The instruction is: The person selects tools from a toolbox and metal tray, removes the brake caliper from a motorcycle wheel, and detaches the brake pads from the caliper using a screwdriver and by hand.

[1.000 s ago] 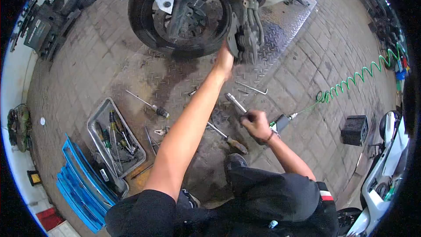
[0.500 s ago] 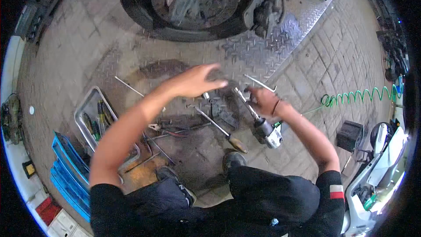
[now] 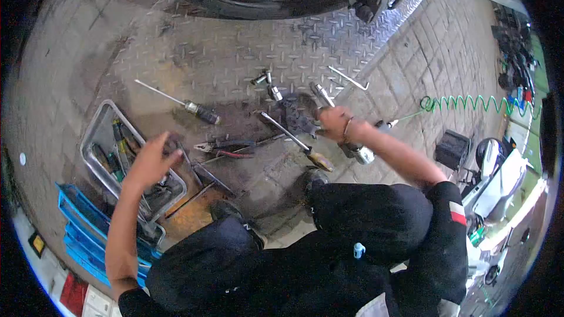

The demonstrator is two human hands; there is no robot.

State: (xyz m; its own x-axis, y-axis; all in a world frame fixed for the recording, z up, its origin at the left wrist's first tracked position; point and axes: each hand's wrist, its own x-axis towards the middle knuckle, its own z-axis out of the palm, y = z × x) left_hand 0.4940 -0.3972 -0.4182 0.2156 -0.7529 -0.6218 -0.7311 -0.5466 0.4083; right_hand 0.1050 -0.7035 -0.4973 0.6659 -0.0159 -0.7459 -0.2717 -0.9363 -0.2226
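Observation:
My left hand (image 3: 150,161) hovers over the right side of a metal tray (image 3: 97,161) of tools, fingers apart and nothing visible in them. An impact wrench (image 3: 363,155) with a long socket extension (image 3: 322,94) lies on the floor. My right hand (image 3: 336,122) closes over its middle, hiding that part. Left of this hand are a dark brake-pad-like part (image 3: 295,114) and a screwdriver (image 3: 294,135) with a yellowish handle. Beyond them lie small sockets (image 3: 274,91). Pliers (image 3: 226,148) and another screwdriver (image 3: 200,111) rest between my hands.
A motorcycle wheel (image 3: 264,9) stands ahead on a diamond-plate sheet (image 3: 235,47). A hex key (image 3: 349,77) lies at the right, near a coiled green air hose (image 3: 470,104). Blue plastic panels (image 3: 88,229) sit beside the tray. A T-handle tool (image 3: 205,183) lies near my foot.
My left hand has swung from above the sockets to the tray at the left. My right hand has come down over the impact wrench. The view has tilted downward.

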